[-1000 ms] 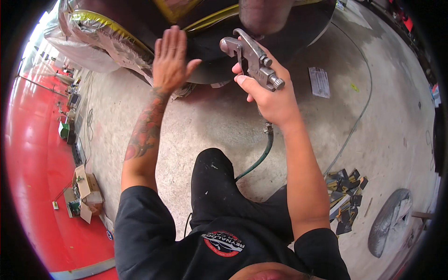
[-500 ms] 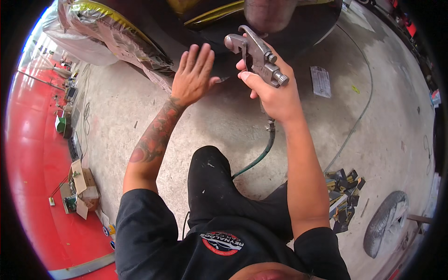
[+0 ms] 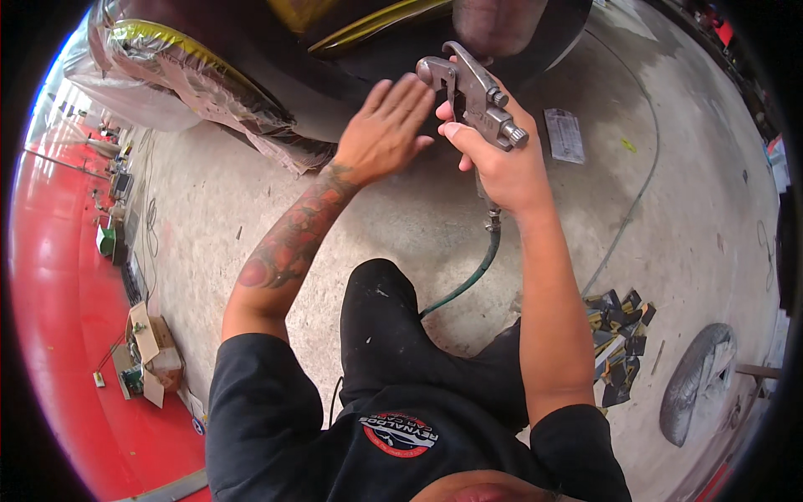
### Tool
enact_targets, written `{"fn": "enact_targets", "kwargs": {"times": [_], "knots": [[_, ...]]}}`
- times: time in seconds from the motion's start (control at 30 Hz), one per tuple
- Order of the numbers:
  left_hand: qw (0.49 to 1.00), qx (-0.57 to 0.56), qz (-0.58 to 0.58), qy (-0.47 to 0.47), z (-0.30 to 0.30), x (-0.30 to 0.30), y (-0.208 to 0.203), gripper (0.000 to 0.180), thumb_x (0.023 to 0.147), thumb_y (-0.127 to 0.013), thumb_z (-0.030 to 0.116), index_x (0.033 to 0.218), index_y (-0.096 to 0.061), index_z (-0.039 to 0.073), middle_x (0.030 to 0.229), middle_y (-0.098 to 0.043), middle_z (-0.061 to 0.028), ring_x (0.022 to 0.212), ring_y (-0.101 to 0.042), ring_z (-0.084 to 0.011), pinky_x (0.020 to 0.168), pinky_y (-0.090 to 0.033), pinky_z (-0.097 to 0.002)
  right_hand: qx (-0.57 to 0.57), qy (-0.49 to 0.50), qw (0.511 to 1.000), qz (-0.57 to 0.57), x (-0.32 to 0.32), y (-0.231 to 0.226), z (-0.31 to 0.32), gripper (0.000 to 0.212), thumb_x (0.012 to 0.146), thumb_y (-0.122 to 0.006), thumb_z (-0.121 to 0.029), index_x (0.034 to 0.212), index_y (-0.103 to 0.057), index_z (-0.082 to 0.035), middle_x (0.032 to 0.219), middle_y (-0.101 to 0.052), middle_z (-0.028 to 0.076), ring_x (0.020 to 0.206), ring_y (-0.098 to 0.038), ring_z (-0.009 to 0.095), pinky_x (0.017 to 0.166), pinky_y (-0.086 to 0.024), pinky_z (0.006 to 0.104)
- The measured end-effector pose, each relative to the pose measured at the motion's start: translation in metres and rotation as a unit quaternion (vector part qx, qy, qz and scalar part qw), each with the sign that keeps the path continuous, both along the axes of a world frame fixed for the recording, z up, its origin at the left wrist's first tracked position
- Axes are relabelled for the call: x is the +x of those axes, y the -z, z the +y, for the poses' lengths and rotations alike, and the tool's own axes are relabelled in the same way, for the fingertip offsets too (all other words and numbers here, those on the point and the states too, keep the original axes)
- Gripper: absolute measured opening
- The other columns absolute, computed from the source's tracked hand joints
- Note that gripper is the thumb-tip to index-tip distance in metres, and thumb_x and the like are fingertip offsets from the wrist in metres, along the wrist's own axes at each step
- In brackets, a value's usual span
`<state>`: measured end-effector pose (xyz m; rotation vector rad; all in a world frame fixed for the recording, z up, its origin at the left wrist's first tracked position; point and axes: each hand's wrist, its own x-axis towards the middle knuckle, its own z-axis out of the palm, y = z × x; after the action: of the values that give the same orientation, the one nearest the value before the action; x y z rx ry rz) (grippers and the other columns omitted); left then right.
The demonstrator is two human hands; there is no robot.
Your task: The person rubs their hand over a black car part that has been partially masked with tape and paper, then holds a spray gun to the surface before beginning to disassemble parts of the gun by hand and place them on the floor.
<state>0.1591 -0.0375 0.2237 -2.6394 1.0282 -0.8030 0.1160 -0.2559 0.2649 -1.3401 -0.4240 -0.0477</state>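
My right hand (image 3: 506, 159) is wrapped round the handle of a metal spray gun (image 3: 478, 96), with a cup (image 3: 499, 23) on its far side. A green air hose (image 3: 470, 280) hangs from a fitting at the bottom of the grip and runs back beside my knee. Stretched out flat, my left hand (image 3: 385, 130) holds nothing; its fingertips reach close to the gun's nozzle end, and I cannot tell if they touch. Beyond both hands is a dark, glossy vehicle body (image 3: 326, 100) with yellow-edged masking. Plastic sheeting (image 3: 226, 92) covers its left part.
On the concrete floor at right lie a printed sheet (image 3: 564, 135), a thin hose (image 3: 640, 188), a heap of dark and yellow pieces (image 3: 621, 343) and a tyre (image 3: 696, 385). An open cardboard box (image 3: 155, 351) stands at left by the red surface (image 3: 63, 335).
My left hand has moved right, toward the spray gun's nozzle end. The gun and my right hand have shifted slightly right in the view, and the whole scene has turned a little.
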Motion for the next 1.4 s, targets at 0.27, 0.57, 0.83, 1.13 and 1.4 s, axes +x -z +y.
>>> {"fn": "enact_targets", "kwargs": {"times": [0.27,0.57,0.83,1.13,1.4], "knots": [[0.985,-0.066,-0.088,-0.131,0.006,0.004,-0.011,0.077,0.091,-0.067,0.039,0.151,-0.037,0.000,0.159,-0.035,-0.0178,0.147,-0.034,-0.0338,0.118,-0.027,-0.0497,0.013,0.036,0.999,-0.001,0.006,0.001,-0.016,0.058,0.084,-0.066,-0.008,0.140,-0.055,-0.010,0.100,-0.071,0.003,0.076,-0.062,0.008,0.058,-0.053,0.0247],[0.996,0.016,-0.090,-0.017,-0.015,0.041,-0.026,0.078,0.085,-0.069,0.047,0.143,-0.047,0.000,0.155,-0.042,-0.0159,0.144,-0.038,-0.0313,0.117,-0.031,-0.0465,0.026,0.053,0.998,-0.010,0.009,0.000,-0.023,0.056,0.083,-0.066,-0.009,0.139,-0.057,-0.011,0.099,-0.071,0.002,0.074,-0.062,0.007,0.056,-0.052,0.0244],[0.991,0.026,-0.132,0.013,-0.079,0.075,-0.017,0.064,0.089,-0.058,0.039,0.141,-0.049,0.003,0.153,-0.044,-0.0157,0.144,-0.038,-0.0312,0.119,-0.027,-0.0470,0.019,0.053,0.998,-0.003,0.008,0.000,-0.023,0.055,0.084,-0.066,-0.010,0.138,-0.058,-0.011,0.096,-0.070,0.000,0.074,-0.061,0.006,0.056,-0.052,0.0242],[0.996,0.012,-0.078,-0.048,-0.013,0.023,0.000,0.081,0.082,-0.073,0.040,0.150,-0.042,0.008,0.157,-0.040,-0.0091,0.145,-0.038,-0.0249,0.117,-0.030,-0.0434,0.004,0.050,0.999,0.001,0.005,0.005,-0.028,0.059,0.084,-0.067,-0.011,0.142,-0.055,-0.011,0.099,-0.070,0.002,0.075,-0.062,0.007,0.057,-0.053,0.0246],[0.994,0.048,-0.047,-0.081,0.058,-0.020,-0.022,0.082,0.086,-0.072,0.033,0.155,-0.035,0.008,0.162,-0.033,-0.0097,0.150,-0.031,-0.0262,0.120,-0.024,-0.0477,-0.021,0.042,0.999,0.015,0.001,0.006,-0.031,0.060,0.084,-0.067,-0.011,0.143,-0.054,-0.012,0.101,-0.070,0.003,0.077,-0.063,0.008,0.059,-0.054,0.0260]]}}
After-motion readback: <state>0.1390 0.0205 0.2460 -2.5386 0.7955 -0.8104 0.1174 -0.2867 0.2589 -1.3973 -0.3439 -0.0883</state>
